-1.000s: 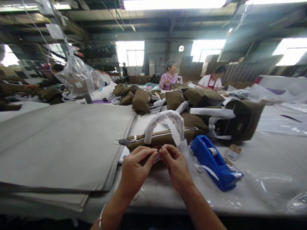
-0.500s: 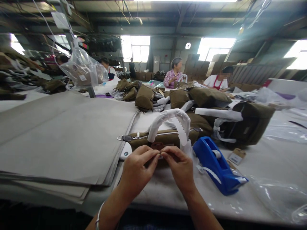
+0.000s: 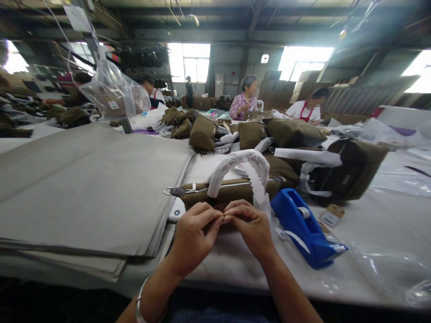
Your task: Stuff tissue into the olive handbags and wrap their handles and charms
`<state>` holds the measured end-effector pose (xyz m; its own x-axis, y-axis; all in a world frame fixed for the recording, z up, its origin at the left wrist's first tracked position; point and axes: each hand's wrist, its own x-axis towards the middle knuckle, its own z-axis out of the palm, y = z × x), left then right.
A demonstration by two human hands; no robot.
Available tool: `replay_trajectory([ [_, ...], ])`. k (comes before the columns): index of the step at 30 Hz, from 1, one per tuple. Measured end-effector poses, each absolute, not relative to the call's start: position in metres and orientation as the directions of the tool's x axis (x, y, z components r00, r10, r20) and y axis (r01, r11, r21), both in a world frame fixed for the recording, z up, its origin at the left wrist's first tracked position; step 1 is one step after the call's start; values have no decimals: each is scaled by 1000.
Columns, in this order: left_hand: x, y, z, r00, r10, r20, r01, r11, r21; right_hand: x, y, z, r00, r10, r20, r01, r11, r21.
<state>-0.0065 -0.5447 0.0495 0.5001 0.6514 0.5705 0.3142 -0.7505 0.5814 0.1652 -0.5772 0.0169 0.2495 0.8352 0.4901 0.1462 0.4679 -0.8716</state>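
An olive bag (image 3: 235,192) with a silver zipper lies on the table in front of me, its arched handle (image 3: 220,172) wrapped in white. My left hand (image 3: 195,233) and my right hand (image 3: 251,226) meet at the bag's near side, fingertips pinched together and touching. Whatever they pinch is too small to make out. Just behind the fingertips a reddish-brown patch (image 3: 220,207) shows on the bag, partly covered by the fingers. A blue tape dispenser (image 3: 305,231) stands to the right of my right hand.
Large grey sheets (image 3: 87,188) are stacked at the left. More olive bags (image 3: 252,134) pile up behind. A cardboard tag (image 3: 332,215) and clear plastic (image 3: 387,264) lie at the right. Several people, including a person in a patterned shirt (image 3: 239,104), are farther back.
The fingertips stay together at the bag while my right hand's fingers have shifted slightly, covering more of the reddish-brown patch. The view has tilted a little.
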Motion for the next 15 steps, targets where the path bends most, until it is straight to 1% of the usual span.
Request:
replay_trajectory([
  [3,-3,-541,44,486,667,565,311,-736,602,165,-575,15,260,833,488,151,465,-873],
  [6,-1,-537,39,469,694,546,309,-708,634,166,-577,15,279,815,508,237,454,-859],
  [9,-6,-536,35,456,717,528,273,-677,684,169,-583,15,265,810,522,326,435,-840],
  [11,-11,-535,34,430,733,526,259,-659,707,173,-589,15,287,799,528,388,407,-827],
  [13,-16,-536,33,399,745,535,269,-653,708,176,-595,15,325,778,537,443,376,-814],
  [15,-19,-537,33,381,746,547,284,-657,698,175,-598,15,327,762,560,466,385,-797],
])
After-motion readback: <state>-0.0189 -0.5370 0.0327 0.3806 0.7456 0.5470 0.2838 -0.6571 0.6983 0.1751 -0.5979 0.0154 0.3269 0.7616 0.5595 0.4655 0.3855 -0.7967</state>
